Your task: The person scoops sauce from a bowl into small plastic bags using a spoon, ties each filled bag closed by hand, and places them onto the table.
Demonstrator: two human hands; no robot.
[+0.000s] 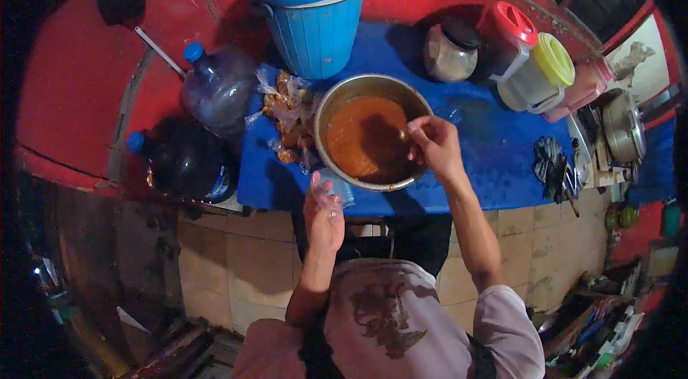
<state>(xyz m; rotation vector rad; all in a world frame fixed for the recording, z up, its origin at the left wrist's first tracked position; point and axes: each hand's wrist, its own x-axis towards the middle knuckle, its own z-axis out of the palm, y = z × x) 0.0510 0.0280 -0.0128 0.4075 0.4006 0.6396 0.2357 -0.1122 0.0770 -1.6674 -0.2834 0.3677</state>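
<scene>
A large metal pot (424, 96) of orange-red sauce (362, 132) stands on the blue table. My right hand (436, 146) is over the pot's right side, its fingers pinched around the end of something small, perhaps a utensil handle, that I cannot make out. Below the pot's lower left rim, my left hand (326, 218) holds a clear plastic bag (335, 189) between thumb and fingers. Left of the pot lies a pile of small knotted plastic bags (290, 117) with orange-brown contents.
A blue lidded bucket (315, 31) stands behind the pot. Large bottles (218, 85) are at the left. A black-lidded jar (450, 56) and pitchers (534, 78) stand at the back right. A black glove or cloth (548, 164) and utensils lie at the right edge.
</scene>
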